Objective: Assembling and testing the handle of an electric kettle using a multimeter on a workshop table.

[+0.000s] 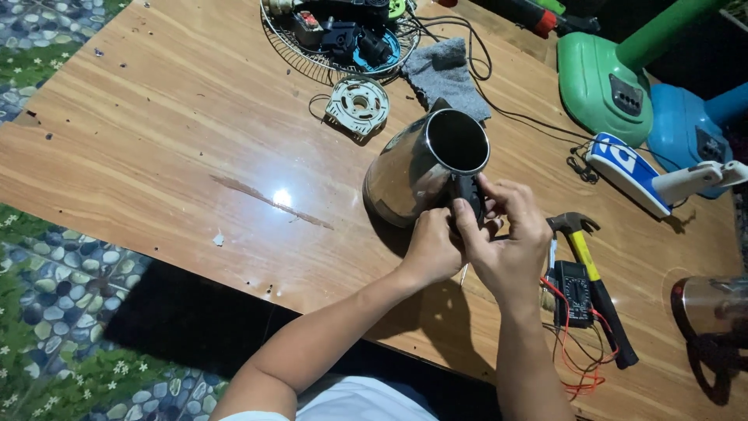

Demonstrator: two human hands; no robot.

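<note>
Steel kettle (417,168) lies tilted on the wooden desk (156,140), its open mouth facing up. Both hands meet at its black handle (469,195): left hand (431,249) and right hand (510,242), fingers clamped around it. A hammer (592,273) lies just beside them.

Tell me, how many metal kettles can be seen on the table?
2. One steel kettle stands at the table's middle, both hands on its black handle. A second kettle sits at the right edge, partly cut off; others may be out of view.
</note>
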